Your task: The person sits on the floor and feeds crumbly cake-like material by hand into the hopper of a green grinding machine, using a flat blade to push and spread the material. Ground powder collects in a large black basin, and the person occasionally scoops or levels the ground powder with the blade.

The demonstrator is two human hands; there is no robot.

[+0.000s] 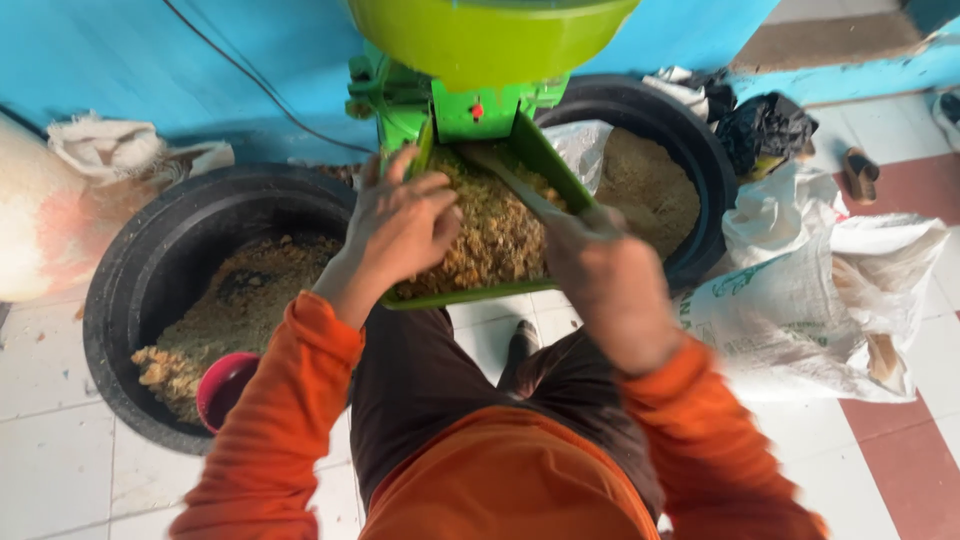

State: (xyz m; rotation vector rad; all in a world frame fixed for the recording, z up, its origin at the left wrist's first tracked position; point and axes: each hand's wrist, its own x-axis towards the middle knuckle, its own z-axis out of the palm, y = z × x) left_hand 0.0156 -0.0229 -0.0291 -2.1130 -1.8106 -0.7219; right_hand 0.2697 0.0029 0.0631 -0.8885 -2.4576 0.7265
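Well, both hands, left and right (blurred, perhaps gripping a stick), in grain tray.

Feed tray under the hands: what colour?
Green, matching the machine body; the tray holds brownish-yellow crumbly mix. Shows in the head view, the only one.

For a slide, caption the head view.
Both hands work crumbly yellow-brown feed in a green tray.
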